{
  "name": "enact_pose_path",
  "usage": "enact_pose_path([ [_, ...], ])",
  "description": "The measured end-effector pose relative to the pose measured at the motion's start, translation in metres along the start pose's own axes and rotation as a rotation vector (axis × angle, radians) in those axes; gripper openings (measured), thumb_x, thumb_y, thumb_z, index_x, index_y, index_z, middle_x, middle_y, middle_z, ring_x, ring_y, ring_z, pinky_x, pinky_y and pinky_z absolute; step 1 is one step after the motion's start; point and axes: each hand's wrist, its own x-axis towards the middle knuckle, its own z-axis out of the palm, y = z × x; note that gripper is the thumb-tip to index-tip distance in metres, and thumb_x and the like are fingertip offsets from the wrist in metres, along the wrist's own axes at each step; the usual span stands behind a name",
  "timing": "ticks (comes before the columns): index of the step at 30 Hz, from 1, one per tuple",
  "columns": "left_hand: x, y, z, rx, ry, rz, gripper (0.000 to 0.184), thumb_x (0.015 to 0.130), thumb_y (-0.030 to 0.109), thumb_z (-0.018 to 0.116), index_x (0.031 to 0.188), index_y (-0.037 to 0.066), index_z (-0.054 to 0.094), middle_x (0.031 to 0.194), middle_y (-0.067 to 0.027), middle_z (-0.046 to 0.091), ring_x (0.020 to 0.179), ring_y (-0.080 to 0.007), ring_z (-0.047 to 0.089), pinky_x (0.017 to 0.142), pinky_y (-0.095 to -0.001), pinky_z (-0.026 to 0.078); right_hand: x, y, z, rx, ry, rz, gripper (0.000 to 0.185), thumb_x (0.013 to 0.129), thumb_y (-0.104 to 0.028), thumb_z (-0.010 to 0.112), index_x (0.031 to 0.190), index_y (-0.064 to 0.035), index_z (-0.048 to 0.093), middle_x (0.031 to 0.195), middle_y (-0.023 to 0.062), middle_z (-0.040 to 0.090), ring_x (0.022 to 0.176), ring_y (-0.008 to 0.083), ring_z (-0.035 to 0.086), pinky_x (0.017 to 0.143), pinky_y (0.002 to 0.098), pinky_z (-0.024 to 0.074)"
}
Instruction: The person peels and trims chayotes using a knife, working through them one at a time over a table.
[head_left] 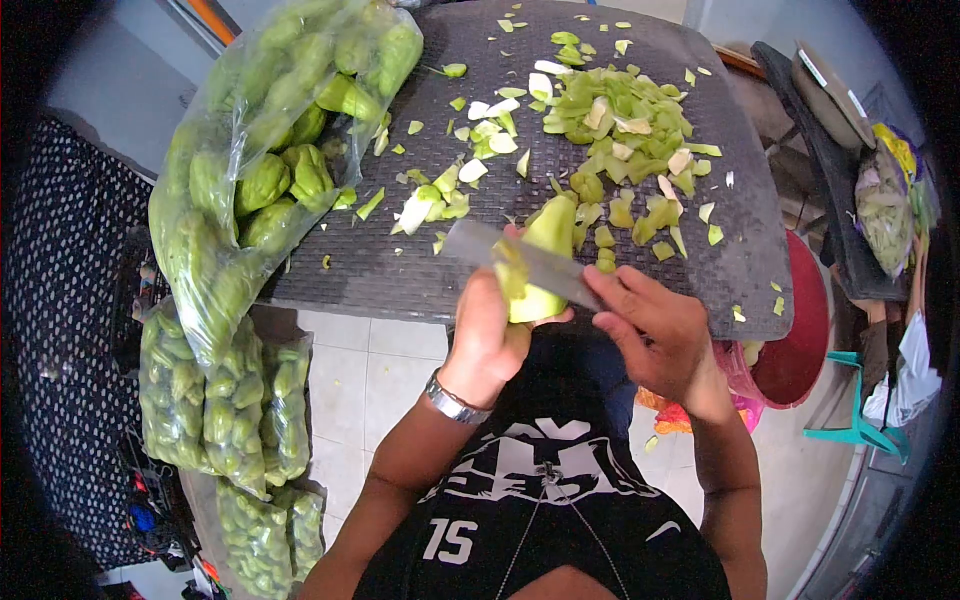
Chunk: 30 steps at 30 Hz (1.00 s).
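Note:
A pale green chayote [550,235], partly peeled, is held upright by my left hand [485,325], which wears a metal watch at the wrist. My right hand [655,325] is closed around the handle end of a knife [530,265]. The wide blade lies across the chayote and is slightly blurred. Behind it, a heap of green peelings [620,115] and scattered pale scraps [490,135] lie on the dark woven table [400,280]. The knife handle is mostly hidden in my fingers.
A large clear bag of chayotes [265,185] covers the table's left side. More filled bags [215,400] stand below it. On the right are a red round container [795,320], a teal stool [860,435] and a dark chair [830,200] holding a bag.

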Motion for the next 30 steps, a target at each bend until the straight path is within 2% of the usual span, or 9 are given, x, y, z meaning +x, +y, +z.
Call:
enact_pose_path([
  [4,-0.004,0.003,-0.003,0.021,-0.031,-0.026,0.043,0.109,0.042,0.041,0.131,0.009,0.057,0.115,-0.0114,0.070,0.097,-0.0260,0.072,0.068,-0.0433,0.062,0.002,0.022,-0.003,0.011,-0.013,-0.026,0.046,0.088,-0.013,0.077,0.134,-0.0146,0.068,0.100,0.0131,0.066,0.080,0.0348,0.070,0.068,0.0413,0.0569],
  [13,-0.001,0.007,0.001,0.035,-0.060,-0.153,0.042,0.107,0.044,0.044,0.126,0.010,0.061,0.105,-0.0103,0.073,0.089,-0.0256,0.073,0.066,-0.0409,0.061,0.000,0.045,-0.019,-0.289,0.076,-0.123,0.047,0.083,-0.014,0.079,0.129,-0.0173,0.071,0.106,0.0126,0.069,0.080,0.0335,0.070,0.067,0.0406,0.0573],
  [16,0.000,0.006,-0.003,0.033,-0.070,-0.155,0.043,0.108,0.042,0.042,0.131,0.010,0.060,0.110,-0.0117,0.073,0.091,-0.0295,0.074,0.064,-0.0413,0.062,-0.002,0.052,-0.029,-0.301,0.000,-0.061,0.044,0.084,-0.011,0.077,0.127,-0.0173,0.072,0.109,0.0144,0.069,0.083,0.0351,0.071,0.069,0.0411,0.0582],
  [19,-0.001,0.013,-0.012,0.017,-0.086,-0.160,0.049,0.107,0.048,0.045,0.131,0.009,0.062,0.109,-0.0120,0.073,0.091,-0.0295,0.074,0.065,-0.0412,0.062,-0.003,0.065,-0.043,-0.450,0.120,0.080,0.037,0.089,-0.011,0.074,0.126,-0.0149,0.073,0.106,0.0159,0.071,0.086,0.0346,0.072,0.072,0.0414,0.0585],
  [22,-0.003,0.018,-0.013,-0.040,-0.063,-0.164,0.052,0.105,0.052,0.050,0.131,0.008,0.063,0.108,-0.0121,0.073,0.090,-0.0300,0.074,0.065,-0.0408,0.062,-0.004,0.099,-0.048,-0.384,0.371,0.161,0.031,0.096,-0.014,0.069,0.126,-0.0102,0.072,0.101,0.0175,0.073,0.084,0.0344,0.073,0.076,0.0417,0.0582],
  [23,-0.004,0.019,-0.011,-0.063,-0.059,-0.163,0.052,0.104,0.051,0.053,0.130,0.008,0.063,0.108,-0.0120,0.073,0.090,-0.0298,0.073,0.066,-0.0411,0.062,-0.010,0.101,-0.049,-0.384,0.301,0.412,0.030,0.104,-0.024,0.062,0.126,-0.0051,0.070,0.096,0.0174,0.076,0.065,0.0285,0.071,0.062,0.0374,0.0577],
  [26,-0.002,0.017,-0.003,-0.112,-0.028,-0.150,0.050,0.102,0.049,0.058,0.129,0.007,0.064,0.107,-0.0120,0.072,0.090,-0.0291,0.072,0.072,-0.0423,0.062,-0.011,0.100,-0.054,0.890,0.181,0.927,0.035,0.109,-0.032,0.053,0.123,-0.0034,0.066,0.094,0.0166,0.076,0.048,0.0201,0.061,0.044,0.0310,0.0504],
  [27,0.000,0.015,0.000,-0.118,0.001,-0.137,0.050,0.102,0.048,0.060,0.128,0.007,0.064,0.107,-0.0120,0.072,0.090,-0.0287,0.072,0.074,-0.0429,0.061,-0.004,0.085,-0.052,1.195,0.122,0.898,0.038,0.111,-0.037,0.046,0.121,-0.0045,0.062,0.093,0.0161,0.076,0.042,0.0115,0.053,0.034,0.0252,0.0398],
  [30,0.007,0.013,-0.006,-0.098,-0.061,-0.113,0.050,0.101,0.048,0.062,0.128,0.005,0.063,0.108,-0.0122,0.071,0.090,-0.0281,0.071,0.082,-0.0440,0.061,-0.001,0.070,-0.040,0.983,-0.033,0.781,0.039,0.112,-0.038,0.044,0.118,-0.0033,0.061,0.092,0.0168,0.075,0.043,0.0122,0.054,0.036,0.0265,0.0405],
])
